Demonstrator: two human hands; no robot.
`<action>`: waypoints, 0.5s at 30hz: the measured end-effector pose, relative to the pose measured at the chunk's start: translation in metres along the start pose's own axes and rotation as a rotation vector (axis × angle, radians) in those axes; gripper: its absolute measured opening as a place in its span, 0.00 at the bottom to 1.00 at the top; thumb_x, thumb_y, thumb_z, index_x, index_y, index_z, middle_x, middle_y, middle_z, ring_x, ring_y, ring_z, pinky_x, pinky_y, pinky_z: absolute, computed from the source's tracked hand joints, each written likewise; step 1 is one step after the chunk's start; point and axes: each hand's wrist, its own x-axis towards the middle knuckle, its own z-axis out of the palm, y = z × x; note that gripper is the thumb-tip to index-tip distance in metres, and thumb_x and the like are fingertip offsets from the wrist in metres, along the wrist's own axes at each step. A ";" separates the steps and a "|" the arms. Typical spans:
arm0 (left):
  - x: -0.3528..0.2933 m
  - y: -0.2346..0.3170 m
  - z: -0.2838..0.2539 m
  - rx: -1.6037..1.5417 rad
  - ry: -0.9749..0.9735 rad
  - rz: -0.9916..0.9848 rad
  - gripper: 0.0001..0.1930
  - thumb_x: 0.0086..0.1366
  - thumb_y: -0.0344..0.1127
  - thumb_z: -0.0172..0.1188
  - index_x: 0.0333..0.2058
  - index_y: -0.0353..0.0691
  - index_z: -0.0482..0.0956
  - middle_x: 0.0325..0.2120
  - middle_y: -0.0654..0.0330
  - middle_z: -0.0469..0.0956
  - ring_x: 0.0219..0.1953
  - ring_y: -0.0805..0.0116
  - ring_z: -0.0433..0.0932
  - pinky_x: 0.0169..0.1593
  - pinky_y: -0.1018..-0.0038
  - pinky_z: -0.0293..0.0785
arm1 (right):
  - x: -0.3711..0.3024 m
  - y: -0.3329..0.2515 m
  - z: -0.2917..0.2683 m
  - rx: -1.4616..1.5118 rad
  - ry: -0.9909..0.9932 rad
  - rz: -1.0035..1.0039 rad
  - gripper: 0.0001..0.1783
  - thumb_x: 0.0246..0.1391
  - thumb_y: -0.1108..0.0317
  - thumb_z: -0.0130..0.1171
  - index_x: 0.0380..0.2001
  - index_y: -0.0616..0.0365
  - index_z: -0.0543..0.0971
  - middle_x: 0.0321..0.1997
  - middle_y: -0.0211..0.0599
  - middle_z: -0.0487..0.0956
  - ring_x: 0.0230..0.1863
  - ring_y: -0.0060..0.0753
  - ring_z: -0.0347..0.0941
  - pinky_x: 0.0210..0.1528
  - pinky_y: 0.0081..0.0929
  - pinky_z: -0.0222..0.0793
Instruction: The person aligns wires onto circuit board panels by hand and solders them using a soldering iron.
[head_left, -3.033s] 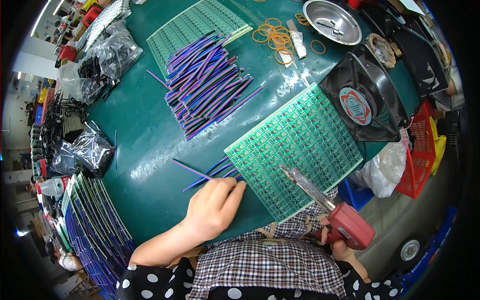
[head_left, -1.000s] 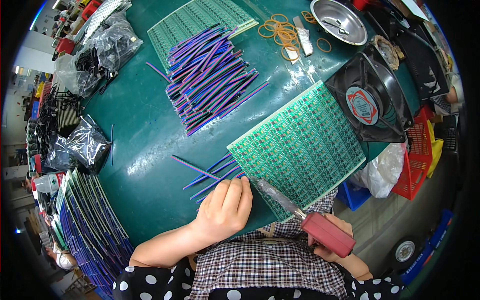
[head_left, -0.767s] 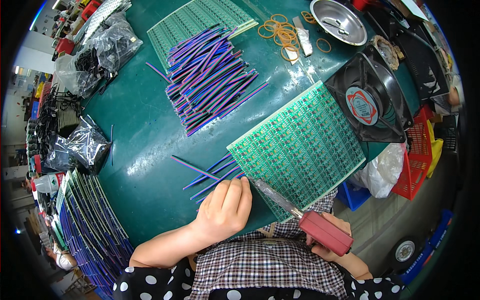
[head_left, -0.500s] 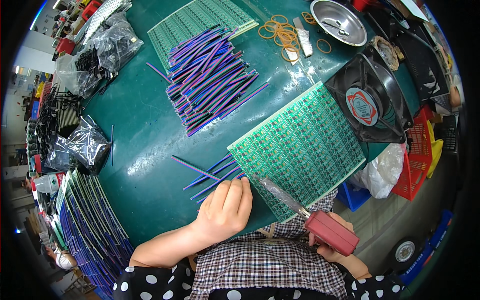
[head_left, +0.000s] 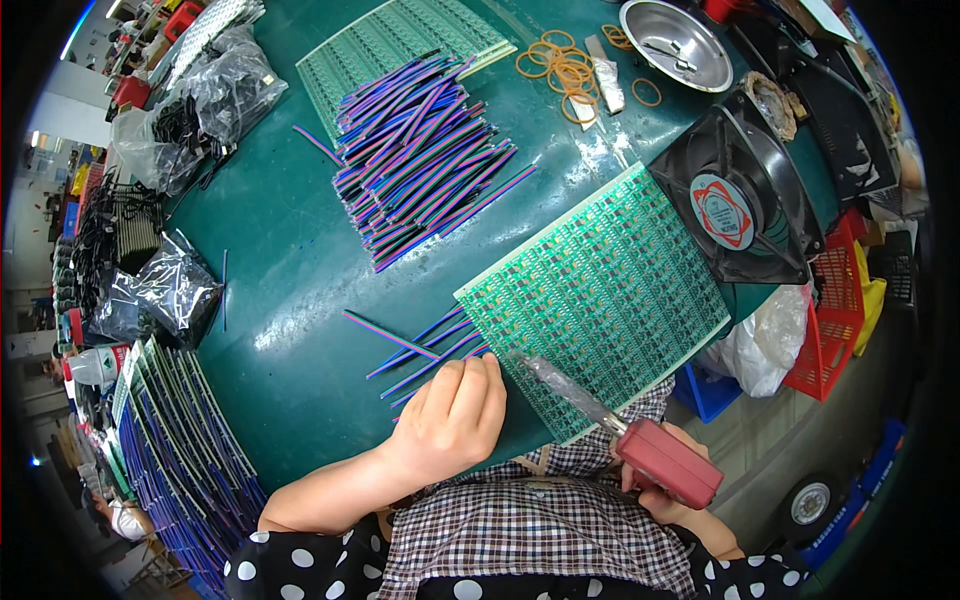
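R hand (head_left: 661, 503) w/ 1 tool (head_left: 672, 463); 1 fan (head_left: 722, 212), 1 bowl (head_left: 655, 22)

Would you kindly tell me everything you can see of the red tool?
The red tool has a boxy, plastic-looking body and a shiny metal neck leading to a long, dull grey nose. The right hand grips its body. It slants toward the picture's upper left, nose over the green circuit board; tip contact is unclear.

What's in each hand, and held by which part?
Right hand holds the red tool by its thick body. Left hand appears to pinch a striped wire near the edge of the circuit board; exact spot hidden.
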 end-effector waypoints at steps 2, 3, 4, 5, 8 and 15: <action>0.000 0.001 -0.002 0.008 -0.010 -0.002 0.12 0.49 0.27 0.60 0.33 0.29 0.79 0.28 0.57 0.76 0.30 0.68 0.76 0.29 0.82 0.73 | -0.002 0.007 -0.004 0.013 -0.021 -0.104 0.45 0.46 0.51 0.70 0.59 0.71 0.64 0.30 0.40 0.81 0.26 0.31 0.79 0.32 0.25 0.75; 0.001 0.001 -0.003 0.013 -0.019 -0.002 0.12 0.49 0.27 0.60 0.33 0.28 0.79 0.27 0.58 0.75 0.30 0.68 0.76 0.29 0.82 0.73 | -0.002 0.008 -0.004 0.015 -0.024 -0.108 0.45 0.46 0.51 0.70 0.59 0.71 0.64 0.30 0.40 0.81 0.26 0.31 0.79 0.32 0.25 0.75; 0.002 0.002 -0.002 0.019 -0.021 -0.004 0.12 0.49 0.27 0.60 0.33 0.28 0.79 0.27 0.58 0.75 0.30 0.68 0.76 0.29 0.82 0.73 | -0.001 0.007 -0.005 0.063 -0.018 -0.116 0.46 0.47 0.52 0.69 0.60 0.70 0.61 0.29 0.40 0.81 0.26 0.30 0.79 0.31 0.25 0.74; 0.001 0.004 -0.001 0.002 -0.028 -0.022 0.14 0.47 0.26 0.60 0.35 0.28 0.79 0.29 0.55 0.75 0.31 0.66 0.76 0.31 0.79 0.74 | 0.000 0.007 -0.003 0.114 -0.014 -0.126 0.46 0.49 0.53 0.69 0.62 0.69 0.59 0.29 0.40 0.81 0.25 0.30 0.78 0.30 0.24 0.74; 0.003 0.006 -0.009 -0.021 -0.065 -0.063 0.17 0.45 0.25 0.60 0.37 0.28 0.79 0.31 0.53 0.75 0.33 0.62 0.76 0.35 0.74 0.75 | -0.005 0.006 0.003 0.301 0.083 -0.033 0.47 0.51 0.53 0.67 0.64 0.66 0.55 0.26 0.40 0.79 0.24 0.28 0.77 0.27 0.22 0.72; 0.007 -0.039 -0.037 -0.424 -0.138 -0.412 0.15 0.46 0.20 0.61 0.37 0.36 0.79 0.36 0.57 0.75 0.39 0.55 0.73 0.43 0.64 0.70 | -0.009 0.011 0.003 0.344 0.137 -0.015 0.50 0.50 0.52 0.68 0.66 0.65 0.52 0.27 0.41 0.79 0.23 0.26 0.75 0.24 0.20 0.70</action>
